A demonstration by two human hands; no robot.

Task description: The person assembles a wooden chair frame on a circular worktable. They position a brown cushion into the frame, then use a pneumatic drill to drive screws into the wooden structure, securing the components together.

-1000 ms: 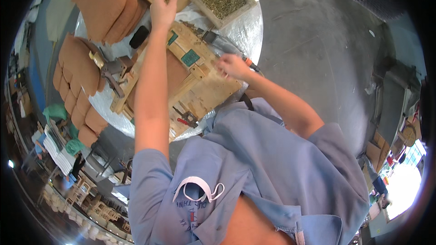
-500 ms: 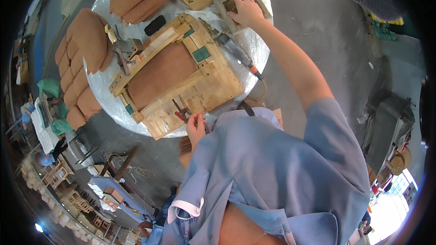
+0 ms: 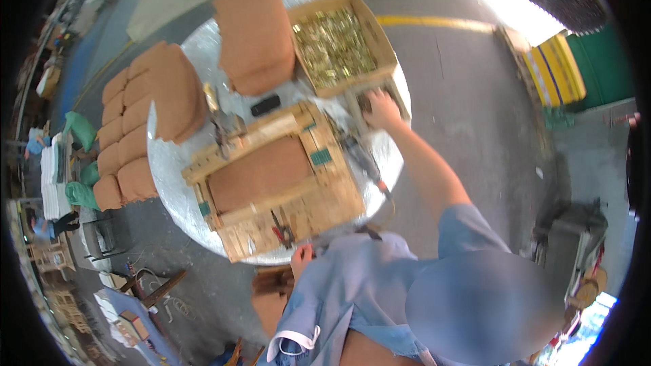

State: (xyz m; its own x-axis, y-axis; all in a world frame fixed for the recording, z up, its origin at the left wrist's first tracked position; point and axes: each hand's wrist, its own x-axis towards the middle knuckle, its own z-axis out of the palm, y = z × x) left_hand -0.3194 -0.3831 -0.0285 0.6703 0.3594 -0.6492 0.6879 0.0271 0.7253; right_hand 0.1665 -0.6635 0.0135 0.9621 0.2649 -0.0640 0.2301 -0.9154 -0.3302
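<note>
1. While the right hand (image 3: 383, 110) reaches bent fingers over the small tray (image 3: 350, 104), right of upper centre, its grip is hidden.
2. Near centre, the wooden frame (image 3: 271, 201) looks pale and blocky, with green patches (image 3: 320, 157), around a flat reddish-brown panel (image 3: 261, 171).
3. Below centre, the left hand (image 3: 302, 256) curls; I cannot tell whether it holds anything.

white glare burns upper right; slight overall blur; dark, bending rim.
</note>
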